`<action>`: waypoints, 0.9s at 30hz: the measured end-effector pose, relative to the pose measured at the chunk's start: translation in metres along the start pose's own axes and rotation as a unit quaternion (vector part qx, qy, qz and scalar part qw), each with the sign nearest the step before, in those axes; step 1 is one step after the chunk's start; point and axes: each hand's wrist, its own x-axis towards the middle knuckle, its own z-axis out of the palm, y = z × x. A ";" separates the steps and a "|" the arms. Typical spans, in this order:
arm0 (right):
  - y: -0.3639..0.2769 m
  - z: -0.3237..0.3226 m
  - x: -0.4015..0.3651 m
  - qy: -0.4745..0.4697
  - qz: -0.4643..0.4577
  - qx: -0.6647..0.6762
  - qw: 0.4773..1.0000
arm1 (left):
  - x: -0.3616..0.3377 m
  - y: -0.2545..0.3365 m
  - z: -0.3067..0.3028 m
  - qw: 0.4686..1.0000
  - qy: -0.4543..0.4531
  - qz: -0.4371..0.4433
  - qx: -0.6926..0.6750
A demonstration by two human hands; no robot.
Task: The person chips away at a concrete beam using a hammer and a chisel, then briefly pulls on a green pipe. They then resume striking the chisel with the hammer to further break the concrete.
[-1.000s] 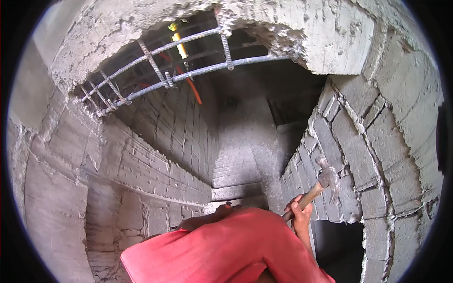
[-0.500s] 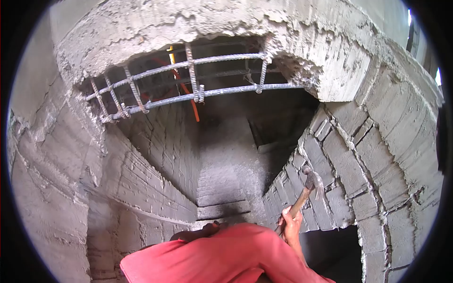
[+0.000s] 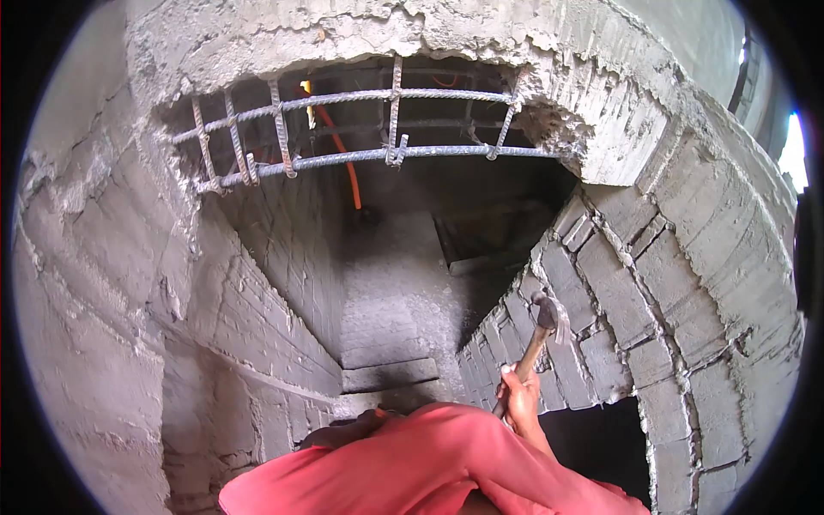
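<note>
Low at the right of centre, my right hand (image 3: 520,400) is wrapped round the wooden handle of a claw hammer (image 3: 534,350). Its metal head points up and away from me, overlapping the block wall (image 3: 605,270) on the right in this view. My left hand (image 3: 365,423) is a dark shape at the lower centre, partly covered by the red shirt (image 3: 403,459), and its fingers do not show clearly.
Exposed rebar (image 3: 343,159) crosses a broken concrete opening (image 3: 360,39) above. An orange hose (image 3: 354,184) hangs behind it. Below, a dusty passage floor (image 3: 386,292) runs between rough walls, with a step (image 3: 390,375) near me. A dark gap (image 3: 601,446) lies low right.
The view has turned slightly, and the rebar appears a little higher and further right. My right hand, still holding the hammer, shows slightly further left.
</note>
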 end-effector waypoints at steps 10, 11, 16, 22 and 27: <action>-0.003 0.000 0.021 -0.116 -0.033 -0.100 0.988 | -0.014 0.013 0.026 0.999 0.022 -0.020 -0.038; -0.002 -0.001 0.023 -0.121 -0.039 -0.093 0.988 | -0.016 0.015 0.026 0.999 0.026 -0.022 -0.040; -0.003 -0.006 0.027 -0.143 -0.041 -0.089 0.985 | -0.021 0.019 0.031 0.998 0.039 -0.029 -0.051; -0.001 -0.012 0.038 -0.148 -0.055 -0.087 0.984 | -0.026 0.018 0.034 0.997 0.051 -0.036 -0.051; 0.010 -0.024 0.042 -0.113 -0.009 -0.062 0.992 | -0.036 0.020 0.037 0.995 0.076 -0.029 -0.061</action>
